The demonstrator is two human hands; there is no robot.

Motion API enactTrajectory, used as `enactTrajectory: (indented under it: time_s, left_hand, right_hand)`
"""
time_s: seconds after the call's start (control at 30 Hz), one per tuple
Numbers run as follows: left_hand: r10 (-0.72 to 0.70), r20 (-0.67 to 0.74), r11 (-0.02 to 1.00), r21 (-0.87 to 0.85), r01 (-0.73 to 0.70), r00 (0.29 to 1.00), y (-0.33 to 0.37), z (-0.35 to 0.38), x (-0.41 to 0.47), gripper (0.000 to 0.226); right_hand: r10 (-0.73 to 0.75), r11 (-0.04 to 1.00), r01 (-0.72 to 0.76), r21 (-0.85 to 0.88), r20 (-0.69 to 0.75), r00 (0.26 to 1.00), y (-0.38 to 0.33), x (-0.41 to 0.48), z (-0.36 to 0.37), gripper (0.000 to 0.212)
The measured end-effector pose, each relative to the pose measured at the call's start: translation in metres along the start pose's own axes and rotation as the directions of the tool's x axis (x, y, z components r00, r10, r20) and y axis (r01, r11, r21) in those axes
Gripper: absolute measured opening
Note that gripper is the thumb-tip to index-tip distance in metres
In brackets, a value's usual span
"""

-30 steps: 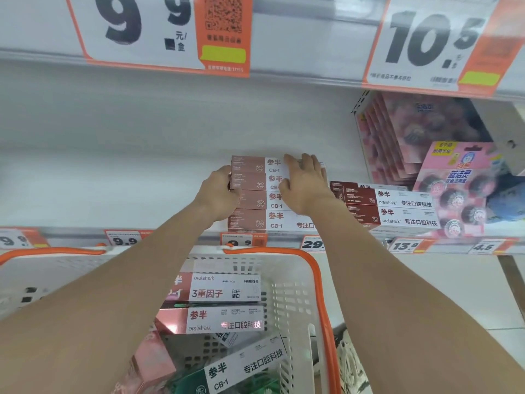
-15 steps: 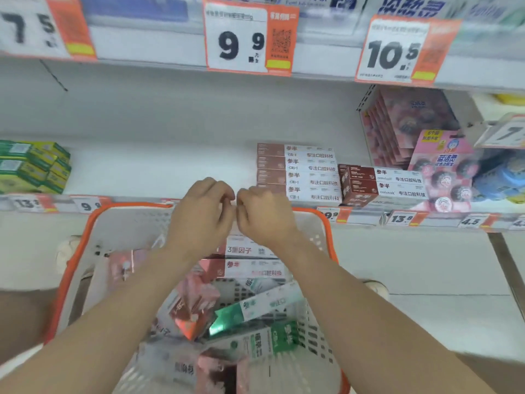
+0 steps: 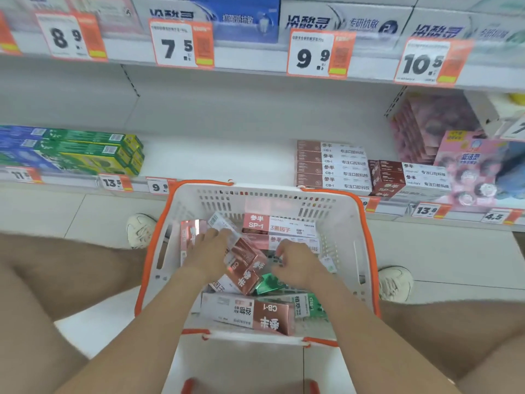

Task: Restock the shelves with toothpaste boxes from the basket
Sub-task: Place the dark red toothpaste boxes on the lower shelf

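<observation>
Left hand (image 3: 206, 253) grips a rose "CB" box (image 3: 245, 268) in the basket (image 3: 345, 237); right hand (image 3: 298, 268) curled, grip unclear.

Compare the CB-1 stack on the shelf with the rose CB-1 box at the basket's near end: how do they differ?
The shelf stack is four boxes, rose ends left, print upright; the basket box lies single, rose end right, print upside down. Both are rose and white, marked CB-1.

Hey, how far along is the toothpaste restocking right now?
Done: four CB-1 boxes stacked on the shelf. In hand: the left hand and right hand are down in the basket either side of a rose box; no firm grip is visible. Left: several loose boxes lie in the basket.
</observation>
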State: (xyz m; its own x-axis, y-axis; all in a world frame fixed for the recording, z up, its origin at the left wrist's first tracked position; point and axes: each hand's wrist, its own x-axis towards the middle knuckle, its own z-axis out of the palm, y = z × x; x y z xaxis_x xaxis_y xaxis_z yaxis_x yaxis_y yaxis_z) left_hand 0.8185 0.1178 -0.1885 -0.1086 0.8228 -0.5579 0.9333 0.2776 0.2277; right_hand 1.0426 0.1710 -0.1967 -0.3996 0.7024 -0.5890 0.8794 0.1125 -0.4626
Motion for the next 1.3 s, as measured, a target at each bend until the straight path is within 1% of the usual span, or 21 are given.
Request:
enactTrajectory:
  time_s: [0.07, 0.1, 0.17, 0.2, 0.27, 0.33, 0.37, 0.43, 0.47, 0.5, 0.57, 0.63, 0.73, 0.8, 0.87, 0.97, 1.0, 1.03, 1.07, 1.17, 1.3]
  left_hand:
    - [0.064, 0.113, 0.987, -0.153, -0.047, 0.992, -0.006, 0.0, -0.002, 0.072]
    - [0.082, 0.178, 0.975, -0.219, -0.042, 0.981, -0.008, 0.0, -0.003, 0.067]
    - [0.087, 0.269, 0.976, -0.216, -0.027, 0.959, -0.013, 0.004, -0.007, 0.048]
    - [0.086, 0.285, 0.984, -0.176, -0.036, 0.955, -0.016, 0.009, -0.008, 0.041]
    - [0.079, 0.217, 0.992, -0.116, -0.055, 0.973, -0.019, 0.016, -0.009, 0.038]
    - [0.027, 0.053, 0.997, -0.076, -0.023, 0.998, -0.021, 0.018, -0.008, 0.043]
    - [-0.009, -0.035, 1.0, -0.016, 0.008, 0.999, -0.024, 0.016, -0.006, 0.045]
    - [-0.082, -0.178, 0.985, 0.138, 0.107, 0.981, -0.034, 0.014, 0.0, 0.052]
    - [-0.122, -0.212, 0.967, 0.195, 0.165, 0.97, -0.039, 0.013, 0.002, 0.06]
    - [-0.162, -0.213, 0.959, 0.198, 0.204, 0.964, -0.041, 0.012, 0.002, 0.068]
    - [-0.227, -0.182, 0.967, 0.073, 0.243, 0.957, -0.035, 0.014, 0.003, 0.083]
    - [-0.307, -0.148, 0.946, -0.153, 0.285, 0.94, -0.022, 0.019, 0.005, 0.094]
    - [-0.401, -0.151, 0.837, -0.461, 0.295, 0.903, -0.024, 0.028, 0.022, 0.096]
    - [-0.455, -0.123, 0.774, -0.544, 0.323, 0.882, -0.031, 0.027, 0.028, 0.093]
    - [-0.509, -0.159, 0.75, -0.564, 0.345, 0.846, -0.035, 0.021, 0.03, 0.079]
    - [-0.437, -0.164, 0.812, -0.495, 0.31, 0.884, -0.035, 0.013, 0.026, 0.048]
    - [-0.408, -0.157, 0.83, -0.474, 0.294, 0.899, -0.037, 0.012, 0.027, 0.046]
    - [-0.392, -0.13, 0.828, -0.481, 0.288, 0.911, -0.042, 0.012, 0.027, 0.051]
    - [-0.371, -0.112, 0.82, -0.505, 0.269, 0.922, -0.047, 0.012, 0.027, 0.057]
    - [-0.323, -0.038, 0.737, -0.636, 0.227, 0.946, -0.058, 0.01, 0.023, 0.061]
    - [-0.262, -0.012, 0.657, -0.735, 0.169, 0.965, -0.054, 0.004, 0.015, 0.062]
  right_hand:
    - [-0.031, 0.995, 0.012, 0.094, 0.202, 0.979, -0.022, -0.006, 0.003, 0.036]
    - [-0.052, 0.997, 0.033, 0.062, 0.325, 0.944, -0.031, -0.01, 0.006, 0.039]
    - [-0.055, 0.994, 0.096, -0.056, 0.5, 0.864, -0.043, -0.018, 0.015, 0.041]
    - [-0.042, 0.987, 0.115, -0.108, 0.524, 0.851, -0.043, -0.021, 0.02, 0.041]
    - [-0.027, 0.985, 0.11, -0.133, 0.509, 0.86, -0.04, -0.021, 0.025, 0.044]
    - [-0.005, 0.994, 0.056, -0.091, 0.483, 0.875, -0.036, -0.02, 0.019, 0.044]
    - [0.008, 0.997, 0.03, -0.073, 0.47, 0.883, -0.035, -0.021, 0.01, 0.047]
    - [0.03, 0.998, -0.004, -0.06, 0.43, 0.902, -0.03, -0.023, -0.013, 0.066]
    - [0.027, 0.999, -0.013, -0.037, 0.402, 0.915, -0.027, -0.025, -0.026, 0.071]
    - [0.017, 1.0, -0.024, 0.016, 0.359, 0.933, -0.023, -0.027, -0.039, 0.07]
    - [-0.007, 0.982, -0.036, 0.184, 0.23, 0.973, -0.017, -0.029, -0.058, 0.066]
    - [-0.006, 0.928, -0.007, 0.373, 0.034, 0.999, -0.015, -0.027, -0.066, 0.069]
    - [0.083, 0.777, 0.099, 0.621, -0.257, 0.963, -0.022, -0.022, -0.066, 0.062]
    - [0.111, 0.708, 0.166, 0.686, -0.341, 0.933, -0.026, -0.017, -0.061, 0.051]
    - [0.054, 0.731, 0.205, 0.651, -0.354, 0.934, -0.028, -0.011, -0.053, 0.046]
    - [0.04, 0.749, 0.208, 0.629, -0.356, 0.934, -0.028, -0.004, -0.034, 0.058]
    - [0.071, 0.747, 0.173, 0.642, -0.336, 0.939, -0.028, -0.003, -0.027, 0.066]
    - [0.102, 0.754, 0.121, 0.646, -0.296, 0.95, -0.027, -0.003, -0.02, 0.075]
    - [0.124, 0.775, 0.063, 0.629, -0.249, 0.961, -0.025, -0.003, -0.012, 0.077]
    - [0.168, 0.813, -0.064, 0.578, -0.129, 0.977, -0.014, -0.006, 0.005, 0.073]
    - [0.151, 0.832, -0.093, 0.547, -0.062, 0.987, -0.013, -0.003, -0.005, 0.073]
